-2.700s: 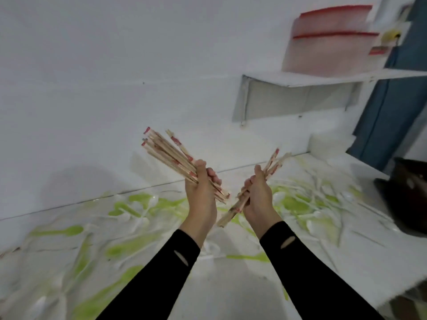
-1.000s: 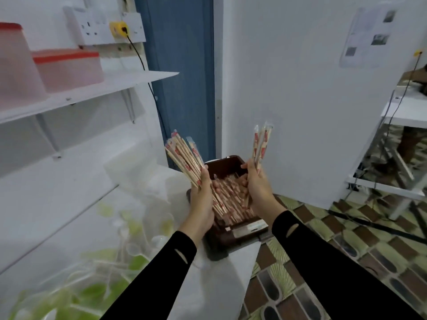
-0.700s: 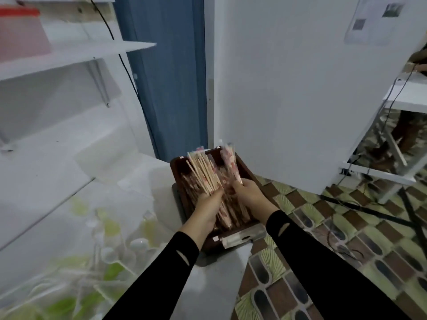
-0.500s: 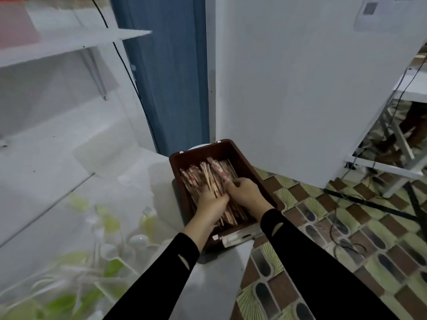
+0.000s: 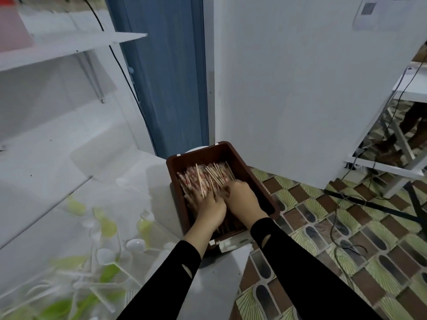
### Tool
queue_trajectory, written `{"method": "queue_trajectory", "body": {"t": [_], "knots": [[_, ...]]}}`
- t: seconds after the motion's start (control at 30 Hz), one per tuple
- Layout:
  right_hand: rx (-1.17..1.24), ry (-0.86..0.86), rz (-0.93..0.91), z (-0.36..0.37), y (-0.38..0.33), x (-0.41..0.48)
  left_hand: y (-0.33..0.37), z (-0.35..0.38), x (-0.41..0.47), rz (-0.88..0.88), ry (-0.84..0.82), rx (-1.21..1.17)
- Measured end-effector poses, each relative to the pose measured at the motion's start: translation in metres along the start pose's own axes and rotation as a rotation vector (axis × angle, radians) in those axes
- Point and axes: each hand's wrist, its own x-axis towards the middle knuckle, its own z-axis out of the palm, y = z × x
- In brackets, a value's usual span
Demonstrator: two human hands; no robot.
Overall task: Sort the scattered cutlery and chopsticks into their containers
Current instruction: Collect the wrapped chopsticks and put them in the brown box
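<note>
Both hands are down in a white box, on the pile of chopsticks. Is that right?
No. The box is dark brown, not white. The head view shows the left hand and right hand down in it, on the chopsticks.

Container (image 5: 241, 159) stands at centre frame, at the right edge of the counter (image 5: 217, 280). Chopsticks (image 5: 204, 175) lie inside it. Both hands rest on the chopsticks, the left hand (image 5: 209, 207) just left of the right hand (image 5: 242, 197), the two touching. Loose cutlery (image 5: 104, 257) lies on the counter, lower left. A shelf (image 5: 69, 46) is on the wall, upper left. The floor (image 5: 346, 227) is at lower right, beyond the counter edge.
</note>
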Motion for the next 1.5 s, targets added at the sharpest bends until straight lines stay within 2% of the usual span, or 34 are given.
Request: {"method": "queue_trajectory", "body": {"t": [0.1,0.23,0.3,0.4,0.53,0.6,0.67,0.8,0.9,1.0,1.13,1.3,1.5], "knots": [[-0.080,0.035,0.061,0.000,-0.001,0.002,0.001,0.001,0.002,-0.050,-0.009,-0.003],[-0.137,0.077,0.054,-0.001,-0.003,-0.001,-0.008,0.004,0.000,0.095,0.058,0.023],[-0.140,0.044,0.043,-0.001,-0.002,0.000,-0.011,0.005,0.002,0.171,0.054,0.149],[-0.137,-0.012,0.068,-0.001,-0.001,0.001,-0.009,0.007,0.006,0.090,-0.017,0.257],[-0.164,0.014,0.092,0.003,0.001,0.001,-0.001,0.007,0.001,-0.030,0.031,0.178],[-0.158,0.046,0.094,0.004,0.001,0.000,0.000,0.005,-0.002,-0.027,0.049,0.106],[-0.141,0.108,0.041,0.003,0.000,0.000,0.000,0.003,-0.002,0.057,0.071,0.010],[-0.081,0.272,-0.188,-0.006,-0.008,-0.009,-0.002,-0.012,-0.018,0.399,0.320,-0.263],[0.006,0.350,-0.300,-0.008,-0.015,-0.031,-0.014,-0.033,-0.046,0.518,0.427,-0.391],[0.087,0.323,-0.421,-0.001,-0.037,-0.072,-0.056,-0.059,-0.075,0.520,0.399,-0.441],[0.127,0.241,-0.575,0.023,-0.082,-0.139,-0.136,-0.086,-0.124,0.344,0.362,-0.580],[0.173,0.062,-0.713,0.087,-0.136,-0.228,-0.249,-0.104,-0.216,0.179,0.501,-0.623],[0.254,-0.195,-0.891,0.165,-0.222,-0.357,-0.383,-0.131,-0.366,0.010,0.717,-0.577]]}}
